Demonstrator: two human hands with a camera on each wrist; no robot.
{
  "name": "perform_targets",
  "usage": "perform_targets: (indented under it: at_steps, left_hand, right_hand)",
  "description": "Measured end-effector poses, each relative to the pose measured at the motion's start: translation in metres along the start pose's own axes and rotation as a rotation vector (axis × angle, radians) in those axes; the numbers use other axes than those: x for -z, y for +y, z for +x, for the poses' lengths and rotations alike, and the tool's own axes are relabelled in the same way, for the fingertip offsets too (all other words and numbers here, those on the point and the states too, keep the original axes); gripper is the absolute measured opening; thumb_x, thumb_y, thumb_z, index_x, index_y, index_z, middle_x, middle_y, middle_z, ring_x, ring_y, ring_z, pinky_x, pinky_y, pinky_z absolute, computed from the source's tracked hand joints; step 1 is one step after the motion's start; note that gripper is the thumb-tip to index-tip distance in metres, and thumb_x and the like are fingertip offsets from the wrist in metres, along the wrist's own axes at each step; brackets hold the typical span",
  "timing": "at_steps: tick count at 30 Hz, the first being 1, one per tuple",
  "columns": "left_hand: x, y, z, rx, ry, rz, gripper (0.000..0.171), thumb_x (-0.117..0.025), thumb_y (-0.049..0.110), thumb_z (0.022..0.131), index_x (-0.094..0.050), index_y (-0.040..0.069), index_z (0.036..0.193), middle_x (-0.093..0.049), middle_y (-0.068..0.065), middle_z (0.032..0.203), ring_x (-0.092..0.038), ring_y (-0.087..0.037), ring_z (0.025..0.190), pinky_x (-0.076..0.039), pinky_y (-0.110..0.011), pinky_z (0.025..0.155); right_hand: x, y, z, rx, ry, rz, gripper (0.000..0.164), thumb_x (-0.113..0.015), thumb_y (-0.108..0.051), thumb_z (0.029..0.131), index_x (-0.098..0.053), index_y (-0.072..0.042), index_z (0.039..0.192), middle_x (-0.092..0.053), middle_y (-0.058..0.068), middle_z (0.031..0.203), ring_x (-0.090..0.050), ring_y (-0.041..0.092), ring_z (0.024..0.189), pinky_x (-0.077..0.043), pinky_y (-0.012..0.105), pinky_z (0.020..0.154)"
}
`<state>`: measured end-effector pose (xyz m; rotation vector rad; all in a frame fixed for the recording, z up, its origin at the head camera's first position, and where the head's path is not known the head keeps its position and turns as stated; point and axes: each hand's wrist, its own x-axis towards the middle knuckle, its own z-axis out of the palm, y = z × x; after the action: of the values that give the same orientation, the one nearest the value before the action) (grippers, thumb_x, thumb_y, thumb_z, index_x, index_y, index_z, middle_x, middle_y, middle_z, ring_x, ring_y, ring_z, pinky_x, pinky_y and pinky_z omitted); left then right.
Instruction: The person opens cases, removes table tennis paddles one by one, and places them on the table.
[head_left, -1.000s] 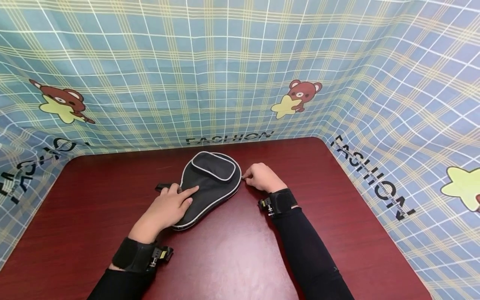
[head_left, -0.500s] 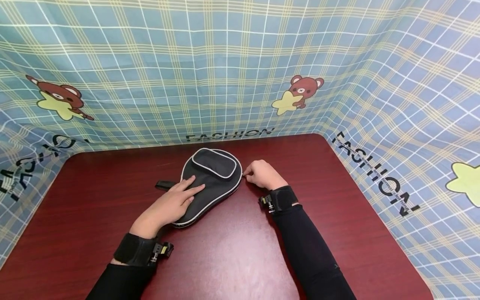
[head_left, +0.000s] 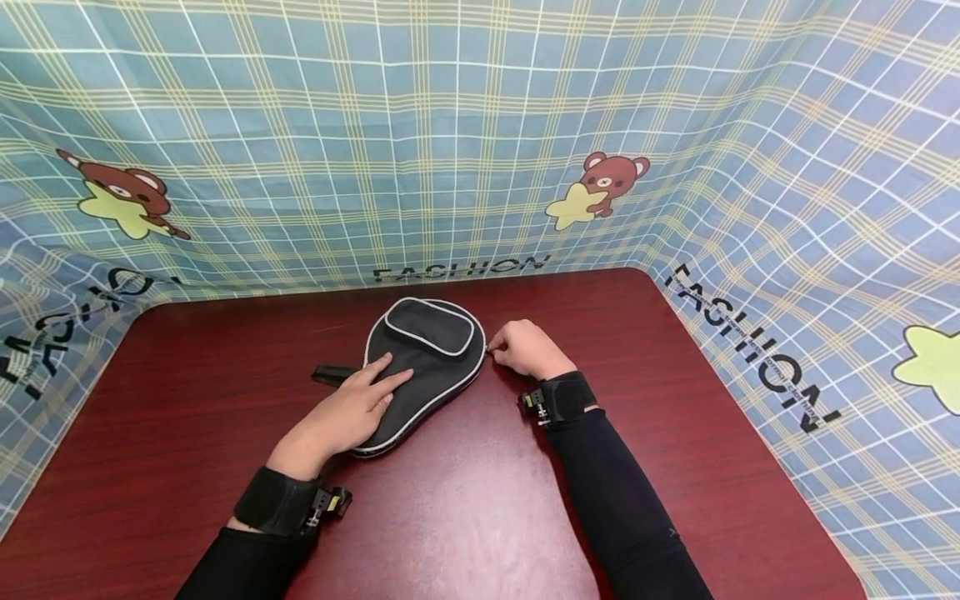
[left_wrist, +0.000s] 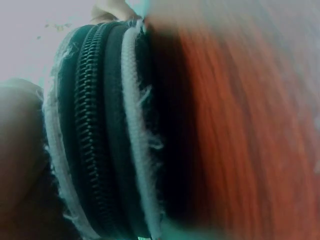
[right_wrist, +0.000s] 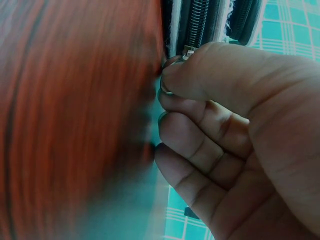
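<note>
A black paddle case [head_left: 435, 379] with white piping and a small front pocket [head_left: 431, 325] lies flat on the table, its narrow end toward me. Across its lower left part rests my left hand [head_left: 341, 421], fingers spread and straight. At the case's right edge, my right hand [head_left: 527, 350] pinches the zipper pull between thumb and forefinger; the pull itself is mostly hidden by the fingertips. The right wrist view shows the metal zipper slider [right_wrist: 188, 52] just above the thumb, with meshed teeth beyond it. Meshed zipper teeth [left_wrist: 91, 110] also run along the side in the left wrist view.
A dark red wooden table [head_left: 187, 400] carries the case. Plaid cloth [head_left: 300, 150] with printed bears hangs along its back and sides. The case's black strap [head_left: 332, 375] sticks out to the left, beyond my left hand.
My left hand has flattened and spread its fingers farther over the case. The right hand stays at the zipper pull, almost unmoved. The head view has shifted slightly.
</note>
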<state>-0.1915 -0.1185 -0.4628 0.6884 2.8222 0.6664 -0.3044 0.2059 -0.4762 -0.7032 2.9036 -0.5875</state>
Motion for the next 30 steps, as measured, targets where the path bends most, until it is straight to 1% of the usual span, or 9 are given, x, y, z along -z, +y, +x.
perform_targets:
  at_steps: [7,11,16,19,24,30]
  left_hand:
    - [0.001,0.004,0.0,0.015,0.01,0.007,0.049,-0.044,0.017,0.11,-0.044,0.022,0.158,-0.024,-0.019,0.17,-0.029,-0.049,0.152,-0.033,-0.065,0.117]
    - [-0.001,0.003,0.0,0.018,0.01,0.021,0.049,-0.044,0.016,0.11,-0.044,0.022,0.159,-0.024,-0.02,0.17,-0.03,-0.049,0.152,-0.033,-0.065,0.117]
    - [-0.001,0.004,0.0,0.037,0.001,0.039,0.049,-0.043,0.018,0.11,-0.043,0.023,0.159,-0.024,-0.019,0.17,-0.031,-0.05,0.151,-0.036,-0.066,0.114]
    - [-0.001,0.007,0.0,0.057,-0.008,0.058,0.049,-0.043,0.019,0.11,-0.042,0.024,0.159,-0.024,-0.017,0.17,-0.032,-0.05,0.15,-0.04,-0.067,0.11]
    - [-0.002,0.015,-0.001,0.096,-0.011,0.105,0.05,-0.043,0.022,0.11,-0.041,0.028,0.16,-0.024,-0.014,0.171,-0.036,-0.046,0.149,-0.05,-0.066,0.096]
    - [-0.006,0.024,-0.002,0.145,-0.001,0.133,0.05,-0.043,0.026,0.11,-0.041,0.029,0.16,-0.025,-0.012,0.171,-0.04,-0.045,0.148,-0.055,-0.063,0.087]
  right_hand:
    - [0.003,-0.002,0.0,-0.002,-0.006,-0.008,0.019,-0.072,-0.01,0.091,-0.084,-0.015,0.105,-0.08,0.0,0.105,-0.072,0.02,0.106,-0.056,0.038,0.094]
    - [0.002,-0.002,-0.001,-0.005,-0.023,-0.007,0.018,-0.073,-0.01,0.09,-0.084,-0.015,0.103,-0.08,-0.001,0.104,-0.073,0.019,0.104,-0.057,0.037,0.092]
    - [0.002,-0.003,-0.001,0.002,-0.031,-0.002,0.018,-0.073,-0.01,0.09,-0.085,-0.015,0.103,-0.08,-0.001,0.103,-0.073,0.018,0.101,-0.057,0.036,0.089]
    - [0.002,-0.003,-0.001,0.004,-0.032,0.005,0.018,-0.074,-0.01,0.089,-0.085,-0.015,0.103,-0.08,-0.001,0.103,-0.072,0.017,0.099,-0.057,0.035,0.087]
    - [0.001,-0.003,-0.002,-0.003,-0.032,0.012,0.018,-0.074,-0.01,0.089,-0.085,-0.016,0.102,-0.08,-0.002,0.101,-0.071,0.015,0.095,-0.055,0.034,0.085]
    - [0.002,-0.005,-0.002,-0.005,-0.028,0.02,0.018,-0.074,-0.01,0.089,-0.085,-0.016,0.102,-0.08,-0.001,0.103,-0.072,0.017,0.099,-0.056,0.035,0.088]
